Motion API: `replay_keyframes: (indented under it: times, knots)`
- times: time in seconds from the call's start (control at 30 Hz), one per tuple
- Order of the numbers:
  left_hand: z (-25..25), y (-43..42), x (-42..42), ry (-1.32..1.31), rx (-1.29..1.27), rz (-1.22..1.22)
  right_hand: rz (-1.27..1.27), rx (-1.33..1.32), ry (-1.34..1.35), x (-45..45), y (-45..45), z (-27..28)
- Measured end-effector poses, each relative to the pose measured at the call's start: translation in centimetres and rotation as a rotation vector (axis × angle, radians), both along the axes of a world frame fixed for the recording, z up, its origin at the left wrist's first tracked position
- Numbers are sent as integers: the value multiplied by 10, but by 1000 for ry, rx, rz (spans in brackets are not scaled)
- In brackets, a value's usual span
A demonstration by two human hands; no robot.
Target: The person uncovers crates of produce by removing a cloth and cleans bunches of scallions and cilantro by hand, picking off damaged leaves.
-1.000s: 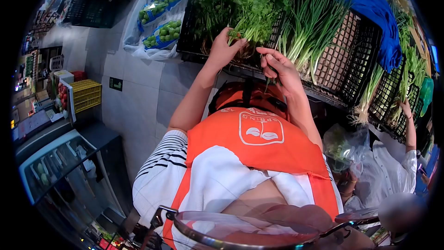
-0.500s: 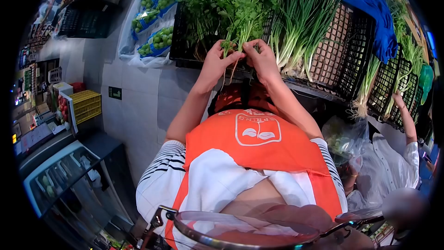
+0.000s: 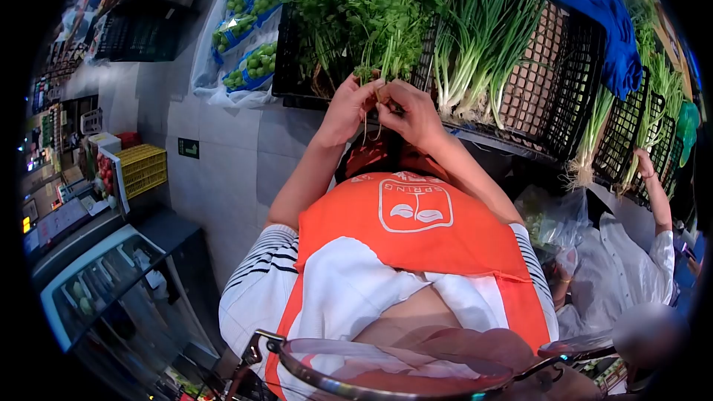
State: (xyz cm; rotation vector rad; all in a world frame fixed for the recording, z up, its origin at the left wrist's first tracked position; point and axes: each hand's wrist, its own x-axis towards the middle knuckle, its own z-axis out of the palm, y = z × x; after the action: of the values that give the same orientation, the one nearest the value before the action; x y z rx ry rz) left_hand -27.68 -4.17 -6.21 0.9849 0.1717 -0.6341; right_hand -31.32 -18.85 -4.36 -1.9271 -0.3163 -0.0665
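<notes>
Both my hands meet at the front edge of a black crate (image 3: 285,67) of leafy green herbs (image 3: 364,0). My left hand (image 3: 349,110) is closed on the stems of a few herbs, whose thin roots hang below the fingers. Pressed against it, my right hand (image 3: 413,113) pinches the lower end of the same stems. The fingers hide most of what lies between them. Just right of my hands lie green onions (image 3: 479,37), white ends toward me.
Bagged green fruit (image 3: 254,67) lies left of the herbs. A partly covered black crate (image 3: 553,82) and a blue cloth (image 3: 620,37) are on the right. Another person (image 3: 620,275) reaches to greens at far right. A yellow crate (image 3: 142,171) stands left.
My right hand has moved left from beside the green onions to meet my left hand. Both have closed around the herb stems and come slightly nearer my body.
</notes>
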Motion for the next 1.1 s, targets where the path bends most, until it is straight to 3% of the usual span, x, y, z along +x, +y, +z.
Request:
replay_keyframes:
  times: [0.23, 0.3, 0.37, 0.43, 0.5, 0.6, 0.7, 0.73, 0.83, 0.87, 0.97, 1.1]
  knots:
    - [-1, 7, 7, 64, 29, 49, 317, 153, -60, -10, 4, 6]
    - [5, 17, 18, 132, 13, 30, 265, 256, 90, -15, 4, 17]
    - [16, 28, 26, 117, -300, -72, 165, 359, 119, -12, -7, 26]
    - [35, 37, 42, 212, -620, -205, 230, 941, 392, -6, -23, 28]
    - [49, 41, 66, 122, -636, -201, 363, 1267, 386, -1, -39, 28]
    - [77, 36, 100, -111, -797, -315, 310, 1381, 371, -1, -59, 25]
    - [114, 21, 105, -7, -829, -267, 161, 1432, 409, -11, -71, 20]
    - [119, 16, 110, -64, -841, -363, 128, 1436, 417, -14, -73, 18]
    - [110, 5, 127, 224, -789, -285, 40, 1452, 432, -27, -78, 12]
    - [102, 2, 128, -41, -629, -229, 23, 1458, 435, -30, -79, 10]
    - [77, 6, 124, -47, -346, -214, -15, 1470, 434, -40, -81, 9]
    - [33, 39, 111, -24, -320, -318, -8, 1475, 419, -50, -83, 7]
